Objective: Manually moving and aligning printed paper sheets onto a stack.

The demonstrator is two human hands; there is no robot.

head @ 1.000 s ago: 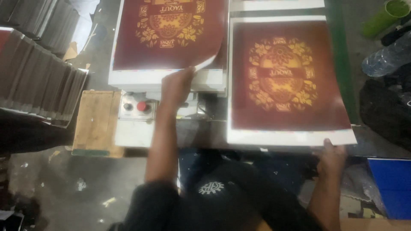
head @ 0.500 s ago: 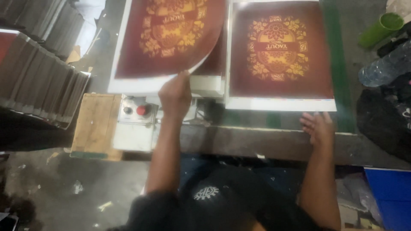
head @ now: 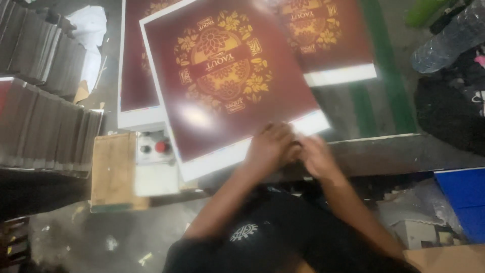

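Observation:
A large maroon printed sheet (head: 227,76) with a gold floral ornament and a white margin lies tilted across the table. My left hand (head: 270,144) grips its near edge close to the lower right corner. My right hand (head: 316,155) is pressed against the left hand at that same corner, fingers closed on the edge, though blur hides the exact grip. Beneath the sheet on the left is a stack of the same prints (head: 132,81). Another matching stack (head: 331,38) lies to the right.
A pale control box (head: 154,151) with a red and a black button sits on a wooden board (head: 113,167) at the table's front left. Rows of dark card stacks (head: 40,121) fill the left. At right are a plastic bottle (head: 444,40), a black bag (head: 449,111) and a blue box (head: 465,197).
The top sheet came off the left stack and now lies slanted toward the right stack. My right hand moved left from the right stack's edge to join my left hand.

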